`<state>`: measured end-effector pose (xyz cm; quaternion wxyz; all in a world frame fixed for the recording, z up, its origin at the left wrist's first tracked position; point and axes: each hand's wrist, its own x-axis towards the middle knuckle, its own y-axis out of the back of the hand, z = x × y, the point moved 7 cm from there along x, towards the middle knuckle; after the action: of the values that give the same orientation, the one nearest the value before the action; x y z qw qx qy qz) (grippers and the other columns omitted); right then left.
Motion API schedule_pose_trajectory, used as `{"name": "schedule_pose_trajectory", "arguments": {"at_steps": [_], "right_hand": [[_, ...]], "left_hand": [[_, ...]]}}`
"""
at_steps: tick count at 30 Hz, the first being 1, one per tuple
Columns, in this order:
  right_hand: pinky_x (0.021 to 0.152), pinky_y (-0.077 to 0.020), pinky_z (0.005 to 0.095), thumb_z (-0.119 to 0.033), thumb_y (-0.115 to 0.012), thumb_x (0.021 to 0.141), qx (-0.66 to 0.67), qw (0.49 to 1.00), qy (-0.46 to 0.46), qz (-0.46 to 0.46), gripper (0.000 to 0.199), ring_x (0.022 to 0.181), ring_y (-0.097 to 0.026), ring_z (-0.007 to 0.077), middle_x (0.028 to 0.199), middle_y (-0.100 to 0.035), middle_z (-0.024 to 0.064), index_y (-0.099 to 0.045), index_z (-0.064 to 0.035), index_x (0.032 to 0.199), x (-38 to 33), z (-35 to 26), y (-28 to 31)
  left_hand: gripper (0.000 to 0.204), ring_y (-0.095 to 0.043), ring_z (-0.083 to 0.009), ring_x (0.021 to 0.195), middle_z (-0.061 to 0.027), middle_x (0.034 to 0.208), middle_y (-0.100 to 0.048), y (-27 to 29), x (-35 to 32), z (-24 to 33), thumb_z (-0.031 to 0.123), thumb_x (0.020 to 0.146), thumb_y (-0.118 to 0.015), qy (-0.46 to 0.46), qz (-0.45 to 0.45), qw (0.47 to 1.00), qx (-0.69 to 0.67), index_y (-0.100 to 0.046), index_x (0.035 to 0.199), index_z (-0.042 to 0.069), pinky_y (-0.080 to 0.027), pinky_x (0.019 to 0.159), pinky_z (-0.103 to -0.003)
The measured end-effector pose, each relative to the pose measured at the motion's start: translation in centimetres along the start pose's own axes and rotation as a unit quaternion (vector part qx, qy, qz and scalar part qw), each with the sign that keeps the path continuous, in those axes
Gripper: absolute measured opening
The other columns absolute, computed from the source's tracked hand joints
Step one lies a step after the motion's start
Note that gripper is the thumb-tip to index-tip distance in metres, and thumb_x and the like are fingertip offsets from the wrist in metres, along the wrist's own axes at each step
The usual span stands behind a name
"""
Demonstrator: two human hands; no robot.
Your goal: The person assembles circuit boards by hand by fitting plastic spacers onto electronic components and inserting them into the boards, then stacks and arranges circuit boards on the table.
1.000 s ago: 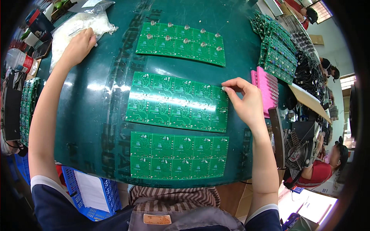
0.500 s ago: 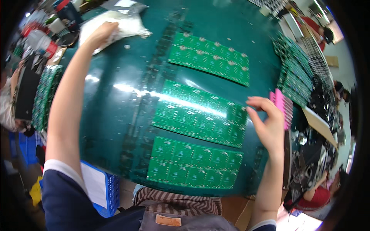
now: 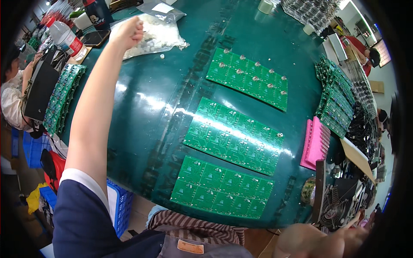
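My left hand is closed, fingers curled, over a clear plastic bag of small white parts at the far left of the table. Whatever its fingers hold is hidden. My right hand is low at the bottom right rim, smeared and partly cut off, away from the boards. Three green circuit board panels lie in a column. The far panel carries several small whitish components. On the middle panel one such component sits at the right corner. The near panel shows none of them.
A pink foam block with rows of pins stands at the right, beside stacked populated boards. More boards are stacked at the left, near a bottle and a phone. Other people sit at both sides.
My right hand has dropped from the middle panel's right corner to the bottom right rim, leaving the small component in view there. My left hand stays at the bag, its fingers curled tighter.
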<state>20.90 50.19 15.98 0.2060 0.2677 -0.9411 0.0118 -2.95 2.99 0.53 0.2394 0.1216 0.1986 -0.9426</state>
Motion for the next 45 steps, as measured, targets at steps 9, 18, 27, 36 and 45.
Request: {"name": "schedule_pose_trajectory", "arguments": {"at_steps": [9, 18, 27, 36, 45], "right_hand": [[0.077, -0.0399, 0.0302, -0.007, -0.05, 0.088, -0.047, 0.998, -0.017, 0.036, 0.008, 0.083, -0.05, 0.0219, 0.088, -0.053, 0.0092, -0.052, 0.0, 0.092, 2.4, 0.2, -1.7], [0.077, -0.0426, 0.0257, 0.0, -0.053, 0.085, -0.298, 0.947, -0.07, 0.096, 0.004, 0.085, -0.054, 0.0158, 0.093, -0.056, 0.0089, -0.054, 0.0019, 0.083, 2.4, 2.0, 8.4], [0.067, -0.0472, 0.0242, -0.015, -0.063, 0.083, -0.472, 0.839, -0.227, 0.147, 0.019, 0.072, -0.059, 0.0098, 0.078, -0.064, 0.0052, -0.062, 0.0013, 0.092, -0.1, 9.8, 24.9], [0.067, -0.0499, 0.0296, -0.011, -0.067, 0.075, -0.574, 0.783, -0.227, 0.075, 0.013, 0.07, -0.064, 0.0201, 0.075, -0.066, 0.0123, -0.067, -0.0017, 0.083, 2.1, 12.9, 22.9], [0.069, -0.0481, 0.0257, -0.008, -0.061, 0.082, -0.426, 0.864, -0.197, 0.182, 0.009, 0.074, -0.063, 0.0126, 0.081, -0.067, 0.0075, -0.064, 0.0001, 0.086, 1.8, 10.0, 18.1]], "left_hand": [[0.015, -0.037, -0.0069, 0.053, -0.0023, 0.072, -0.048, -1.3, -5.5, 0.1, 0.014, 0.091, -0.042, 0.159, -0.3, 0.88, -0.332, -0.051, 0.088, 0.002, -0.02, 0.033, -0.018], [0.031, -0.039, -0.0046, 0.05, 0.0014, 0.065, -0.054, 0.4, -9.3, -3.6, 0.03, 0.083, -0.064, -0.07, -0.004, 0.923, 0.378, -0.067, 0.097, 0.002, -0.029, 0.042, -0.022], [0.024, -0.058, -0.01, 0.059, -0.0101, 0.068, -0.066, -2.5, -10.8, -2.7, 0.022, 0.077, -0.069, -0.335, 0.069, 0.745, 0.573, -0.069, 0.089, 0.001, -0.045, 0.058, -0.025], [0.025, -0.047, -0.0066, 0.051, 0.0001, 0.065, -0.057, -2.1, -11.1, -3.2, 0.024, 0.079, -0.068, -0.324, 0.051, 0.784, 0.528, -0.068, 0.086, 0.0, -0.037, 0.047, -0.024], [0.024, -0.033, -0.0007, 0.05, 0.0013, 0.081, -0.056, -13.3, -26.8, -13.7, 0.015, 0.079, -0.068, 0.318, -0.204, 0.924, -0.056, -0.058, 0.098, 0.007, -0.021, 0.036, -0.015]]}}
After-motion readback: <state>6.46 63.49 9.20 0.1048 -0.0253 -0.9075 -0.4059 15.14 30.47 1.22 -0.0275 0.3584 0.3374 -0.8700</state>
